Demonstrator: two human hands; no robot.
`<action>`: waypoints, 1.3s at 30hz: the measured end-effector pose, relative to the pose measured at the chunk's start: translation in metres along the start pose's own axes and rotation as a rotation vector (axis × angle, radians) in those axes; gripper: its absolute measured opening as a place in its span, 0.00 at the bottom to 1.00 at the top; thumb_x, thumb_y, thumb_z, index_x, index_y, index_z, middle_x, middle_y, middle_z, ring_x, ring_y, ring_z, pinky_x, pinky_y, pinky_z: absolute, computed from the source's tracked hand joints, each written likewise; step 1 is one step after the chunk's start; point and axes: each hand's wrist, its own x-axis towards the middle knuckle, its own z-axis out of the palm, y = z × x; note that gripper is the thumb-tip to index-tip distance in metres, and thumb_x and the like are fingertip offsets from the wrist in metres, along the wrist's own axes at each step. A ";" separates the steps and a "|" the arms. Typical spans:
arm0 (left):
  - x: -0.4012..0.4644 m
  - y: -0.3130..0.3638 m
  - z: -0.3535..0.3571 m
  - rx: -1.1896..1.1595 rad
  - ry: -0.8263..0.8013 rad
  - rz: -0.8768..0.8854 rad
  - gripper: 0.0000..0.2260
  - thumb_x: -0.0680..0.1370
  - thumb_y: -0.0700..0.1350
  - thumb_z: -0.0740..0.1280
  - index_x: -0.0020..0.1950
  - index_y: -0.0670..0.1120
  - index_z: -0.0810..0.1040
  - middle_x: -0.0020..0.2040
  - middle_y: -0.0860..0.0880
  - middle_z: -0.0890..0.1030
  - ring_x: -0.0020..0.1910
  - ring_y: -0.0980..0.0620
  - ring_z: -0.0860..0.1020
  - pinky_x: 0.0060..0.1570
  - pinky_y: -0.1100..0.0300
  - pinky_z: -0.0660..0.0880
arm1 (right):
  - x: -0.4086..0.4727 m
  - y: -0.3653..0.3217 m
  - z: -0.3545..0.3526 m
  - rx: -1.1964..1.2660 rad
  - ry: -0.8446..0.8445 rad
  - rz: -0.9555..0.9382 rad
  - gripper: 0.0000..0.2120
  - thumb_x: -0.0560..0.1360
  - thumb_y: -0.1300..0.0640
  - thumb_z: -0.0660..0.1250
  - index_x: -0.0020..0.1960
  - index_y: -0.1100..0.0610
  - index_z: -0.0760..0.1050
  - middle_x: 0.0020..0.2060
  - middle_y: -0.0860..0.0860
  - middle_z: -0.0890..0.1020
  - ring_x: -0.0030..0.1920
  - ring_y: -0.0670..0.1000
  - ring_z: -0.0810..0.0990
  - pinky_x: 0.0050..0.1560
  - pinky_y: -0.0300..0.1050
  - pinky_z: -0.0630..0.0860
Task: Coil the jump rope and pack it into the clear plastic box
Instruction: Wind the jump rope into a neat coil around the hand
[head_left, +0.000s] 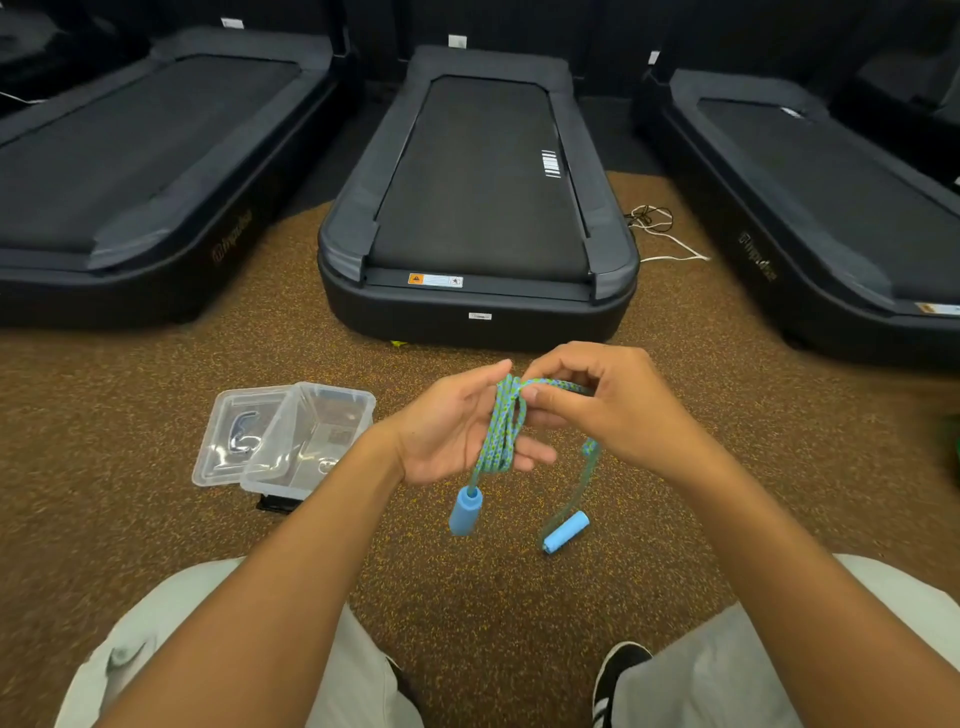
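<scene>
The green-and-blue braided jump rope (503, 431) is wound in several loops around my left hand (452, 431), whose palm faces up. One blue foam handle (466, 512) hangs below that hand. My right hand (608, 410) pinches the rope's free strand at the top of the coil, just right of the left fingers. From under the right hand the strand drops to the second blue handle (566, 531), which hangs low near the floor. The clear plastic box (311, 441) sits open on the floor to the left, with its clear lid (234, 441) lying beside it.
I sit on brown speckled flooring, knees in light trousers at the bottom corners, a black shoe (615, 675) between them. Three dark treadmills stand ahead, the middle one (478, 208) closest. White cables (660, 234) lie beside it on the right. A small black object pokes out under the box.
</scene>
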 end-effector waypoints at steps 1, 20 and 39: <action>0.000 0.000 0.000 0.007 -0.022 -0.010 0.27 0.84 0.59 0.50 0.72 0.42 0.73 0.66 0.37 0.80 0.46 0.45 0.85 0.48 0.55 0.81 | 0.000 0.000 -0.001 0.007 0.000 0.005 0.04 0.74 0.58 0.77 0.49 0.53 0.86 0.43 0.48 0.87 0.43 0.45 0.86 0.43 0.37 0.81; -0.002 0.006 -0.003 0.004 -0.080 0.016 0.17 0.80 0.54 0.61 0.49 0.41 0.81 0.47 0.42 0.85 0.20 0.61 0.68 0.25 0.66 0.67 | 0.007 0.053 0.011 -0.089 -0.003 0.104 0.05 0.77 0.58 0.73 0.50 0.49 0.85 0.41 0.47 0.88 0.43 0.51 0.86 0.48 0.51 0.82; -0.013 0.027 -0.019 -0.284 0.121 0.333 0.20 0.83 0.51 0.55 0.45 0.42 0.82 0.42 0.44 0.85 0.19 0.59 0.67 0.24 0.65 0.63 | -0.010 0.075 0.051 -0.212 -0.267 0.240 0.22 0.81 0.38 0.62 0.41 0.51 0.84 0.29 0.51 0.81 0.29 0.45 0.72 0.34 0.42 0.68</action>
